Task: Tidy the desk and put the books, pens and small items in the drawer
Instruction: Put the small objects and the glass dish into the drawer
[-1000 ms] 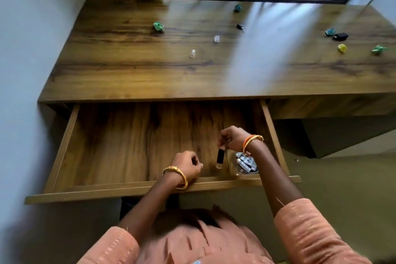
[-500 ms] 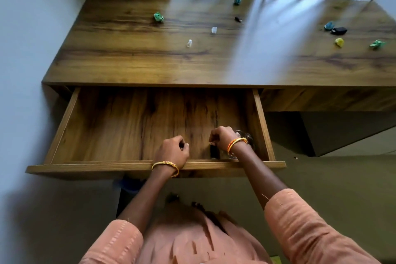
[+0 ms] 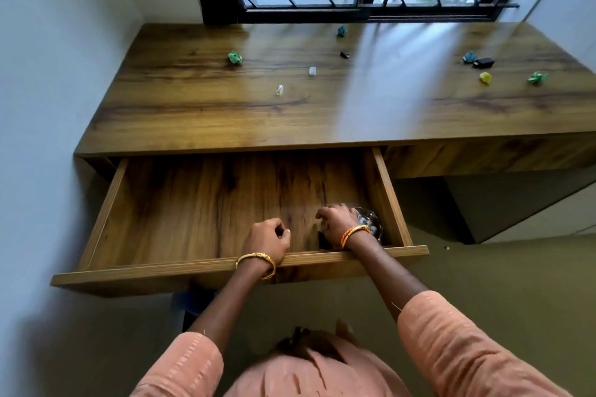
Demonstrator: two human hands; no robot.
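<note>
The brown wood-grain desk [image 3: 200,113] bears green crumpled scraps [image 3: 235,57], a yellow crumpled scrap [image 3: 485,78] and a small black box [image 3: 483,62], while salmon-orange ribbed sleeves [image 3: 458,342] end above a gold bangle [image 3: 256,263] and orange bangles [image 3: 354,231].

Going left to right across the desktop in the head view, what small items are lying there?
Green crumpled scrap → clear cap → white cap → teal scrap, with a black cap at about the same spot → teal scrap beside a black case → yellow scrap → green scrap.
</note>
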